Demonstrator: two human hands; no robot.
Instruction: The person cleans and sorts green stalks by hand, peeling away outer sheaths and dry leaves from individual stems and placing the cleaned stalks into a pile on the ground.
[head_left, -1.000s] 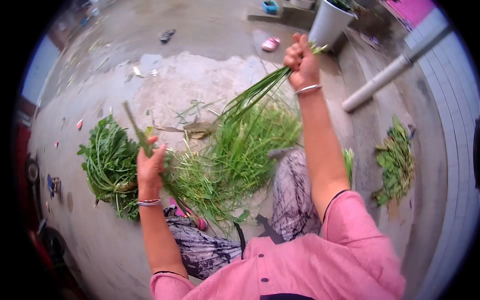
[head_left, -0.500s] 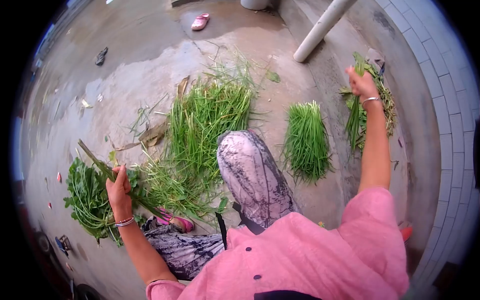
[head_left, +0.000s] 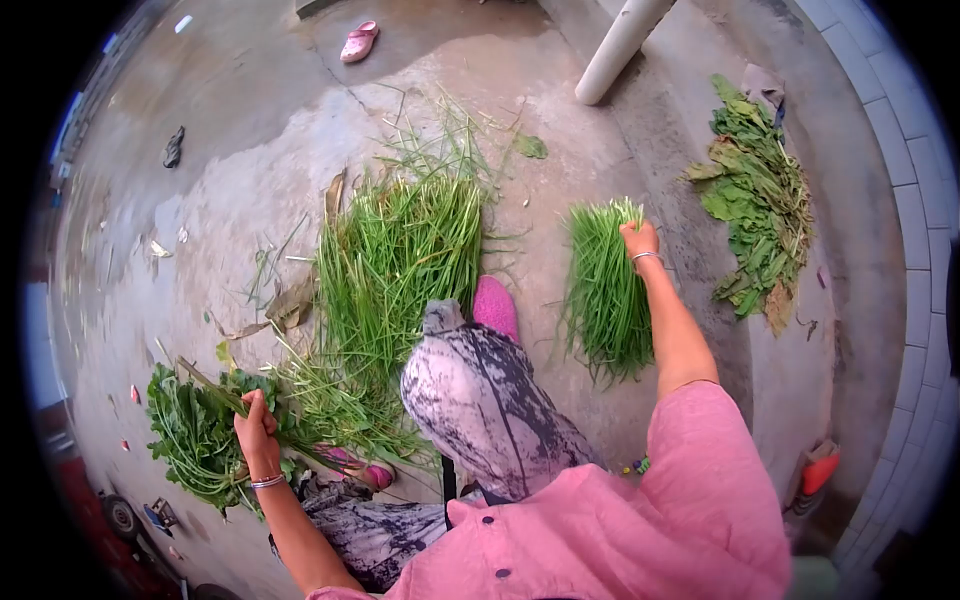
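My left hand (head_left: 257, 430) is closed around a thin bunch of green stalks (head_left: 213, 384), just over the leafy greens (head_left: 185, 430) at lower left. At the right, my right hand (head_left: 640, 238) is closed on green stems at the pale upper end of a neat chive-like bundle (head_left: 607, 290) on the ground. How many stems its fingers hold is hidden. A loose heap of long green stalks (head_left: 400, 260) lies between the hands, beyond my bent knee.
Wilted leafy greens (head_left: 755, 200) lie on the step at right. A white pipe (head_left: 622, 50) slants at the top. Beyond the heap is a pink clog (head_left: 359, 41). A red vehicle (head_left: 90, 510) shows at lower left.
My right hand, with its green stems, has come from the heap, out to the right, then back to the neat bundle. My left hand keeps its stalks. The view has turned downward and right.
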